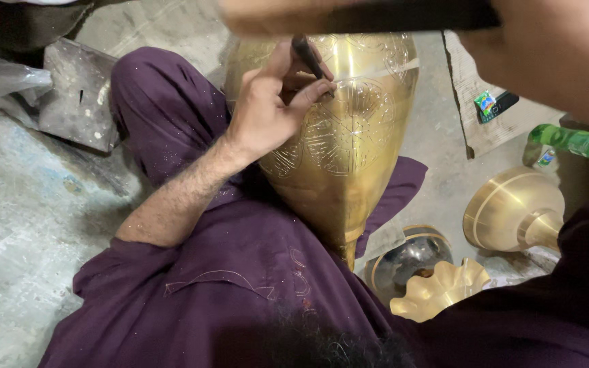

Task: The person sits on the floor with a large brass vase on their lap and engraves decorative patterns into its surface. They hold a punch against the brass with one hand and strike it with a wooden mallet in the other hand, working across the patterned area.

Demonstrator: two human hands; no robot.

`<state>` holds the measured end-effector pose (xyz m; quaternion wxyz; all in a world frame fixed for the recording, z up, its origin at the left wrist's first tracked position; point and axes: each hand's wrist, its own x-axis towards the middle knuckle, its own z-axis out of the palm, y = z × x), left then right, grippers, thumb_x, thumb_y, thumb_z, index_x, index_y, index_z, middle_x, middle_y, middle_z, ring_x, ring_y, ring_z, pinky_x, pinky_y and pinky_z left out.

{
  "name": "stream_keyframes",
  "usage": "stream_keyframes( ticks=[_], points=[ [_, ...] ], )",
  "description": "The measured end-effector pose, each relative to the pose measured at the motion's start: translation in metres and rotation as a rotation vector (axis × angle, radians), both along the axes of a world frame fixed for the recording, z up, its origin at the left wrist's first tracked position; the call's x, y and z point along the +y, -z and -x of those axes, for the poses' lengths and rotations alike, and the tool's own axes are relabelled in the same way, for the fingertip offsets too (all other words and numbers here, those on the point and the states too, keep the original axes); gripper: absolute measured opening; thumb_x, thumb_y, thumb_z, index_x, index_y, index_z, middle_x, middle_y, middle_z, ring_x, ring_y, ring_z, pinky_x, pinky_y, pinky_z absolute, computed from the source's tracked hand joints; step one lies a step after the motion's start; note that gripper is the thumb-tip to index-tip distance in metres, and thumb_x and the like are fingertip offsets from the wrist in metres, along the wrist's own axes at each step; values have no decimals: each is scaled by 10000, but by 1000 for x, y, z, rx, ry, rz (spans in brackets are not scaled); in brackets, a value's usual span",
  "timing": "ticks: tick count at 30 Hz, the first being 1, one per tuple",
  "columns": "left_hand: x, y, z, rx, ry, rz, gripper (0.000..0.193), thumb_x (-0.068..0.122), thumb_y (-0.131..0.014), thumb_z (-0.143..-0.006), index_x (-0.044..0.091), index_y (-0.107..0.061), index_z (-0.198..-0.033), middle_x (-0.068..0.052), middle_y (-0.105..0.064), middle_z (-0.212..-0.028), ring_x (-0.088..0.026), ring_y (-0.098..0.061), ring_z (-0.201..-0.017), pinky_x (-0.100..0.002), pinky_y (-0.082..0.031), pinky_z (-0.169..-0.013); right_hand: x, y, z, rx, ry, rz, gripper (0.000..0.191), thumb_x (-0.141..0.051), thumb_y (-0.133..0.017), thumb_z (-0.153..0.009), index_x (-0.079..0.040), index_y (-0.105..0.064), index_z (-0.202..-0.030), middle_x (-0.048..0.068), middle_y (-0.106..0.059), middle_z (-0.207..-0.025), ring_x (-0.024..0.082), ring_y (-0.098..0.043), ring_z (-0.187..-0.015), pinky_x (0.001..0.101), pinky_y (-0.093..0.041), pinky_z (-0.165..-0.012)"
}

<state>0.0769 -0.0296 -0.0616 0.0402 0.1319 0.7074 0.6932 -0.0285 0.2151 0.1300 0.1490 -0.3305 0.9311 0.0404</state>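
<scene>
Left hand (267,109) pinching dark engraving tool (308,58), tip on brass vase (356,150)

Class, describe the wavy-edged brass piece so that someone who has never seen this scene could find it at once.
Start at the large engraved brass vessel lying across the person's lap and follow it down to its narrow end. Just to the right, on the floor, lies the wavy-edged brass piece, in front of a dark round bowl. Unlike the smooth brass cone-shaped base nearby, its rim is scalloped into ruffles.

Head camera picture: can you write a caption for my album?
A left hand presses a dark engraving tool against a patterned brass vase resting on a purple-clothed lap, brass pieces nearby.
</scene>
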Motion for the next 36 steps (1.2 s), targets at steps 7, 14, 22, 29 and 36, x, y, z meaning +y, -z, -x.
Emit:
stream_keyframes(
  ticks=[7, 14, 22, 29, 36],
  points=[
    [0, -9, 14, 77, 58, 27, 382, 31, -745, -1047, -40, -515, -1343, -166, -758, -1152, -257, -797, -1065, -331, -678, -946, 22, 8, -1, -67, 112, 46, 160, -144, -711, -1005, 14, -724, -1023, 161, -646, -678, 248, -626, -522, 357, -477, -485],
    [-4, -19, 27, 95, 134, 59, 349, 15, -740, -1027, -40, -540, -1308, -161, -774, -1136, -239, -806, -1046, -326, -668, -876, 46, 17, -5, -84, 155, 140, 218, -190, -725, -1044, 25, -713, -1079, 162, -667, -722, 255, -669, -608, 353, -514, -517],
    [-4, -17, 45, 105, 327, 64, 253, 34, -704, -1092, -26, -542, -1276, -130, -788, -1121, -217, -817, -1052, -305, -674, -889, 57, 14, -15, 117, 70, 168, 250, -187, -809, -1011, 8, -713, -1136, 143, -709, -845, 252, -704, -728, 329, -542, -619],
    [-3, -17, 59, 154, 454, 124, 304, 52, -687, -1064, -13, -534, -1318, -128, -793, -1059, -215, -818, -962, -322, -666, -833, 42, -5, -33, 179, 78, 187, 352, -219, -902, -967, -2, -706, -1163, 162, -726, -984, 302, -719, -827, 367, -558, -711],
    [4, -20, 68, 172, 568, 243, 264, 99, -690, -1065, 56, -599, -1309, -92, -802, -970, -176, -804, -807, -308, -651, -719, 48, -4, -55, 322, 56, 205, 347, -153, -899, -907, -20, -677, -1138, 132, -725, -897, 276, -728, -835, 344, -565, -711]
  ],
)
